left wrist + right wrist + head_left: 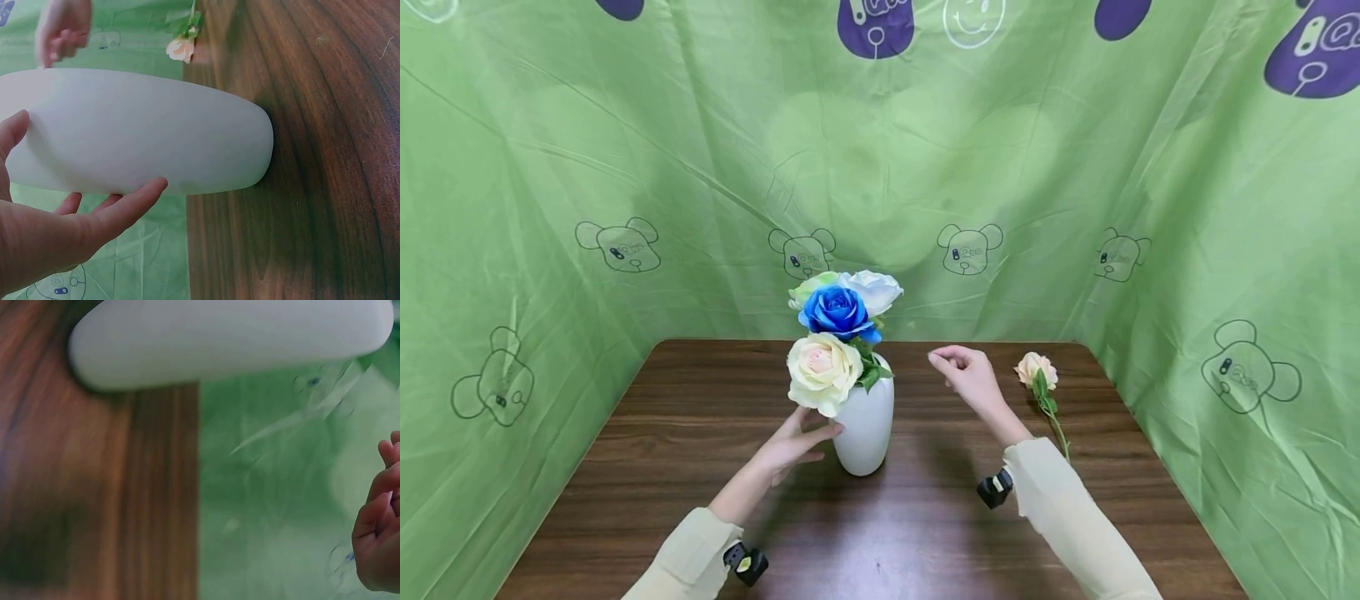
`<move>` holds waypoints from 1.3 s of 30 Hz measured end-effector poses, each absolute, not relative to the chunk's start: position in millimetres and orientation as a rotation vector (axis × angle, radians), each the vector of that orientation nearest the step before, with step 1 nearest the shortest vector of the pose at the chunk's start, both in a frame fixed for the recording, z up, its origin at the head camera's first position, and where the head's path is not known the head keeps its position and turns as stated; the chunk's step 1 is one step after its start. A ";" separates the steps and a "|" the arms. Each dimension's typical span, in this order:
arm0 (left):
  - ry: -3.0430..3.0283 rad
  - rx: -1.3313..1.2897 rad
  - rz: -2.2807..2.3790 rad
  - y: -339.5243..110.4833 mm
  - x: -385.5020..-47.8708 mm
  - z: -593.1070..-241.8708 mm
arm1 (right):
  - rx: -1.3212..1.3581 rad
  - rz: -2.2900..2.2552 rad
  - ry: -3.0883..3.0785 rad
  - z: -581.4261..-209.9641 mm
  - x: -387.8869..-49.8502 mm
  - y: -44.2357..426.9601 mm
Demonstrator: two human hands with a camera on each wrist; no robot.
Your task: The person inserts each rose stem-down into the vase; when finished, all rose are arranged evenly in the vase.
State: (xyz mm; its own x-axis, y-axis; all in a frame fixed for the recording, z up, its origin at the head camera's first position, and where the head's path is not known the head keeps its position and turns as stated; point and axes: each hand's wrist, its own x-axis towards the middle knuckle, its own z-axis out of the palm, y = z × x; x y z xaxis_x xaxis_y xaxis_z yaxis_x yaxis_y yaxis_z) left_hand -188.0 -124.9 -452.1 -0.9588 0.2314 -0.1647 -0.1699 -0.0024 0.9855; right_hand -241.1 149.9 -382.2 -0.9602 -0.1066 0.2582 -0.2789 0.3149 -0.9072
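Observation:
In the head view a white vase (863, 429) stands upright on the table, holding a cream rose (824, 372), a blue rose (838, 312), a pale white-blue rose (874, 292) and a light green bloom (808, 289). My left hand (793, 446) is at the vase's left side, its thumb against the wall and its fingers loosely extended; the left wrist view shows the thumb (14, 131) over the white surface. Apart from the vase, to its right, my right hand (972, 375) is raised with curled fingers and nothing visible in it.
A peach rose (1037, 370) with a green stem lies on the right part of the brown wooden table (700, 417). Green printed cloth (880, 167) hangs behind the table and along both sides. Black wrist cameras (995, 489) sit on both sleeves.

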 end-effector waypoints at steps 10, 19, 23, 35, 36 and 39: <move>1.997 0.071 2.037 -124.8 -187.4 -451.9 | 0.131 1.657 -2.547 -460.7 -258.3 216.2; 1.993 0.048 2.042 -125.4 -187.2 -452.0 | -0.077 1.656 -2.542 -496.1 -253.3 271.3; 1.997 0.045 2.045 -125.3 -186.6 -451.6 | -0.174 1.719 -2.479 -532.5 -261.9 304.2; 1.998 0.053 2.034 -125.4 -188.7 -453.0 | -0.590 1.631 -2.325 -530.3 -239.2 329.8; 1.998 0.056 2.034 -125.4 -188.7 -453.0 | -0.638 1.637 -2.318 -530.9 -238.2 330.8; 1.996 0.062 2.036 -125.5 -188.3 -452.9 | -0.697 1.604 -2.342 -535.2 -235.9 334.5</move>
State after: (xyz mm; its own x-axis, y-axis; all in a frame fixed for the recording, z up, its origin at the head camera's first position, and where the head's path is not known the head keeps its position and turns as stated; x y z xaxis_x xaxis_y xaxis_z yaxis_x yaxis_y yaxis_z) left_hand -188.3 -125.5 -452.9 -0.9574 0.2336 -0.1696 -0.1743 0.0006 0.9847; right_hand -235.9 334.5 -535.2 -0.8639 0.4964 -0.0849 0.2585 0.2924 -0.9207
